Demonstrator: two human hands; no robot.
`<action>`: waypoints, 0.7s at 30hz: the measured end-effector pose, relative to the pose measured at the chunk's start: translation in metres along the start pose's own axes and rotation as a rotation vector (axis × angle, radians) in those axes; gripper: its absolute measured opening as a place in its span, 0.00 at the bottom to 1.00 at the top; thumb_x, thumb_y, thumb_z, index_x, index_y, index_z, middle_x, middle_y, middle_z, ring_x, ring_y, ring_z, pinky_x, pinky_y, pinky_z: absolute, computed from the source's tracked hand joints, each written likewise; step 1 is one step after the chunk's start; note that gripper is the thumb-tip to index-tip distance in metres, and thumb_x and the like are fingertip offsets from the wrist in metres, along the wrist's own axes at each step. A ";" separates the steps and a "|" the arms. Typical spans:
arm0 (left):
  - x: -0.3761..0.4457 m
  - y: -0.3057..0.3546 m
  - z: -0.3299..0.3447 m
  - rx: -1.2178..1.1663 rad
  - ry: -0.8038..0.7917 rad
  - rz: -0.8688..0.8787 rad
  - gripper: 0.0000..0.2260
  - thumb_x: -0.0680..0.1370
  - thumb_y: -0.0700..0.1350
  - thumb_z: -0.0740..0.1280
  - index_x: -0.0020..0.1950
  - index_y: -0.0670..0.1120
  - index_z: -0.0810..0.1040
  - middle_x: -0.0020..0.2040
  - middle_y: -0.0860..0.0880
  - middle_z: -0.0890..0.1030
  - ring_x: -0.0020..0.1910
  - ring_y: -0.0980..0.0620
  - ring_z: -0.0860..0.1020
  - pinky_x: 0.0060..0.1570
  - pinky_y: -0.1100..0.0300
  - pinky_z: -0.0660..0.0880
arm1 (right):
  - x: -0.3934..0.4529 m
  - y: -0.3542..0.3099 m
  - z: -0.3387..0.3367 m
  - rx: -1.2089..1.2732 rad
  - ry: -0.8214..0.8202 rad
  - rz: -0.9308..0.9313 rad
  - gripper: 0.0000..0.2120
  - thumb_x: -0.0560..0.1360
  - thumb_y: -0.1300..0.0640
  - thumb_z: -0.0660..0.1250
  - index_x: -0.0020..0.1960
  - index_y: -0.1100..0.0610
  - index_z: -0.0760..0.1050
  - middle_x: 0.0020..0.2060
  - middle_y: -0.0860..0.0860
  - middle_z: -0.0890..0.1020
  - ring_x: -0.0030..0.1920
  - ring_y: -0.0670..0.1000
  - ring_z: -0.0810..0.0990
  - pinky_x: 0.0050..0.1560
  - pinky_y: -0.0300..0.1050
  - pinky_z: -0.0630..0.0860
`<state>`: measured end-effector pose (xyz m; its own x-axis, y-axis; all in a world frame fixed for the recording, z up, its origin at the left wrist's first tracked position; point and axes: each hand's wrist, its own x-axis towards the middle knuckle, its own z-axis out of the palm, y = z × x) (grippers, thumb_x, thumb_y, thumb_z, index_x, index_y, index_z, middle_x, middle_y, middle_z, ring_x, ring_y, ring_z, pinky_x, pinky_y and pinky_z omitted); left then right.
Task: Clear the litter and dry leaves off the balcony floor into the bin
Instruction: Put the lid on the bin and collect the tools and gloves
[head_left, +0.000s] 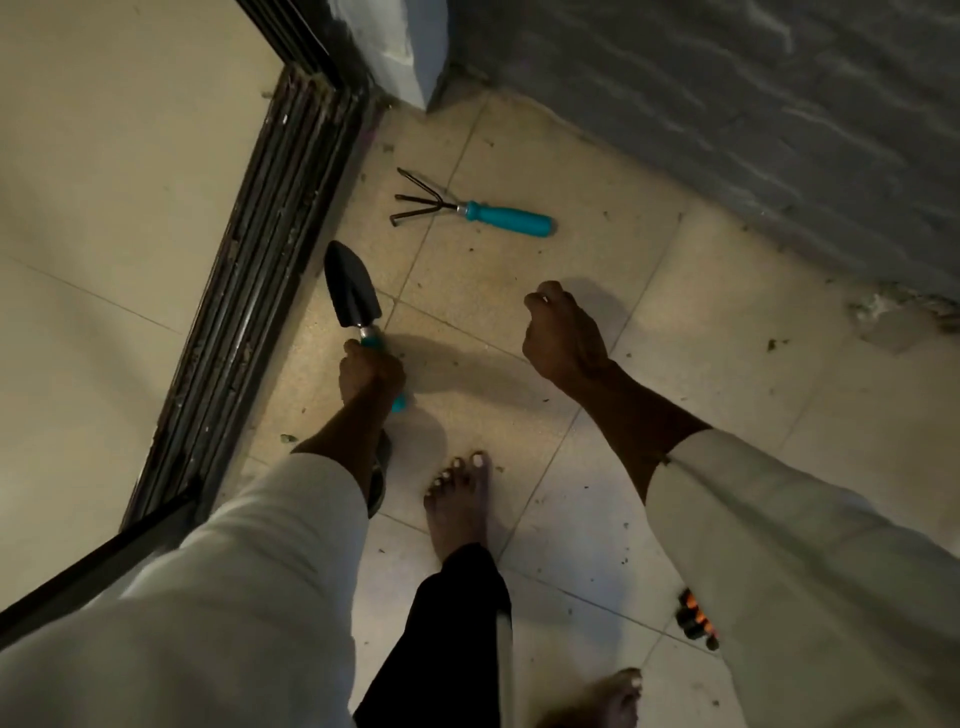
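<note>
Trowel (352, 293) gripped by left hand (370, 375); right hand (561, 332) curled, holding nothing.

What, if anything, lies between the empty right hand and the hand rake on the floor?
Nothing visible does. The right hand, fingers curled and holding nothing, hangs over bare tile, and the hand rake lies beyond it with only small leaf specks around. The left hand grips the trowel off to the side.

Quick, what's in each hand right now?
Left hand: grips the teal handle of the trowel.
Right hand: fingers curled, nothing visible in it.
</note>
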<state>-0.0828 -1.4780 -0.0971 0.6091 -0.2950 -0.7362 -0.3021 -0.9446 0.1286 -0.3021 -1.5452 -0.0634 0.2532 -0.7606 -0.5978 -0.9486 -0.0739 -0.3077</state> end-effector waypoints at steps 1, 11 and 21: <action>-0.001 0.002 0.002 -0.034 -0.037 -0.004 0.21 0.80 0.45 0.66 0.71 0.42 0.67 0.66 0.40 0.75 0.62 0.39 0.75 0.61 0.45 0.75 | 0.001 0.000 0.000 -0.001 -0.001 0.013 0.21 0.78 0.63 0.64 0.70 0.62 0.69 0.71 0.58 0.68 0.66 0.56 0.72 0.63 0.48 0.74; -0.070 0.028 0.006 -0.517 -0.277 -0.141 0.02 0.77 0.37 0.63 0.48 0.42 0.74 0.41 0.43 0.81 0.38 0.47 0.79 0.36 0.55 0.74 | -0.019 -0.028 -0.028 0.095 -0.046 0.114 0.23 0.78 0.62 0.66 0.72 0.62 0.67 0.70 0.58 0.68 0.66 0.56 0.73 0.64 0.48 0.75; -0.180 0.025 -0.082 -0.013 -0.260 0.162 0.12 0.78 0.50 0.62 0.48 0.42 0.79 0.38 0.43 0.81 0.31 0.45 0.78 0.32 0.56 0.75 | -0.135 -0.072 -0.119 0.467 -0.066 0.463 0.20 0.78 0.62 0.63 0.70 0.61 0.70 0.67 0.58 0.75 0.67 0.58 0.74 0.65 0.47 0.71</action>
<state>-0.1397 -1.4603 0.0928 0.3446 -0.3971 -0.8506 -0.3701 -0.8902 0.2656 -0.2906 -1.5141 0.1276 -0.1358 -0.6039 -0.7854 -0.7837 0.5505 -0.2877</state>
